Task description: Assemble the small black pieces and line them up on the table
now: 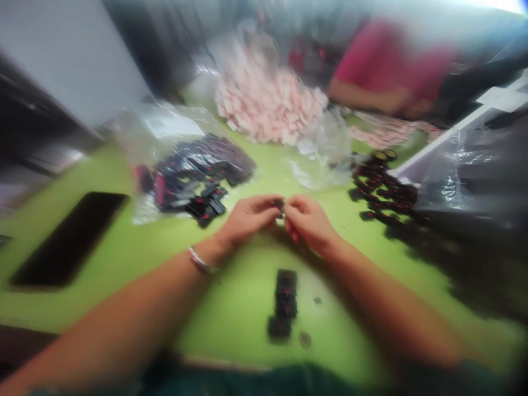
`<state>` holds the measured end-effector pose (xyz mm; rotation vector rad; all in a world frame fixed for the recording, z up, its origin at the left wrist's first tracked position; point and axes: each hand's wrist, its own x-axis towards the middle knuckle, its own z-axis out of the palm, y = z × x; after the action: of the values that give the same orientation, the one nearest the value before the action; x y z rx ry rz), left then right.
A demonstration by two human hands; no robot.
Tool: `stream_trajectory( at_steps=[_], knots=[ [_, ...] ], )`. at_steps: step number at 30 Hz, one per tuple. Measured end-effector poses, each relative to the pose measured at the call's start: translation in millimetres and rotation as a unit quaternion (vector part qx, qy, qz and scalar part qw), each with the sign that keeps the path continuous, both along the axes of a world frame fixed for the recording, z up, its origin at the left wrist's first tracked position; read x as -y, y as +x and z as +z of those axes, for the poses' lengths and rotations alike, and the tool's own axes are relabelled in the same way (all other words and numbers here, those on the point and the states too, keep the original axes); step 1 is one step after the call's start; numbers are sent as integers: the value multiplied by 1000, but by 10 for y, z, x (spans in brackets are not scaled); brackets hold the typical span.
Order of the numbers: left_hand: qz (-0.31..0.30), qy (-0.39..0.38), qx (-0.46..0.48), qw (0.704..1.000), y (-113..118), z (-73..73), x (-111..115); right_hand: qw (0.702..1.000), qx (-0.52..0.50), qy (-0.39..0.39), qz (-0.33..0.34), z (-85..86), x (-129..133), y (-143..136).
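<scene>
while both hands meet above the green table, we do best to pinch lightly and squarely, turning the small dark piece with fingertips alone – wrists level, elbows out, so that it neither twists nor slips away. our left hand is closed, thumb and fingers pinching the piece from its nine o'clock side; our right hand is curled in, its fingertips nipping the three o'clock side, though blur stops us telling the piece's exact shape. from the hands, a short column of black parts lies at six o'clock, and some loose black parts sit at nine, just beside a clear bag. at three o'clock – well apart from us – rests a dark pile, with pale pink pieces at twelve.
</scene>
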<state>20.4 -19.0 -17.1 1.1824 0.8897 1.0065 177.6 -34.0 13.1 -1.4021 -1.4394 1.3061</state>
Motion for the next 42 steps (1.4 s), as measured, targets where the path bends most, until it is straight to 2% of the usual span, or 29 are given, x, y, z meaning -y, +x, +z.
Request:
stream_trajectory(
  at_steps=[3, 7, 11, 14, 18, 20, 22, 26, 29, 36, 42],
  knots=[
    [-7, -34, 37, 999, -1, 15, 0, 995, -87, -43, 10, 10, 26, 12],
    [-9, -45, 48, 998, -2, 5, -5, 992, -110, -54, 17, 16, 31, 20],
    [-10, -37, 28, 999, 2, 3, 2, 996, -72, -47, 20, 31, 33, 12],
    [-5, -25, 0, 1000, 7, 18, 9, 999, -6, -42, 14, 31, 35, -16],
    [11, -16, -22, 1000, 8, 30, 3, 997, 77, 5, 7, 15, 31, -42],
    [6, -21, -17, 1000, 4, 23, -5, 996, 87, 17, 12, 16, 32, -32],
    [-6, -34, 1, 999, -1, 10, -14, 999, 51, -2, 14, 24, 34, -9],
    [-24, -59, 46, 997, -10, -17, -24, 995, -82, -55, 12, 30, 38, 27],
    [-27, -63, 53, 996, -16, -22, -26, 992, -109, -64, 17, 27, 40, 29],
    [-34, -41, 9, 999, -15, 1, -2, 997, -53, -53, 3, 11, 42, 10],
    [23, -9, 3, 1000, 40, 50, 45, 999, 14, 11, -44, 8, 46, -56]
  ],
)
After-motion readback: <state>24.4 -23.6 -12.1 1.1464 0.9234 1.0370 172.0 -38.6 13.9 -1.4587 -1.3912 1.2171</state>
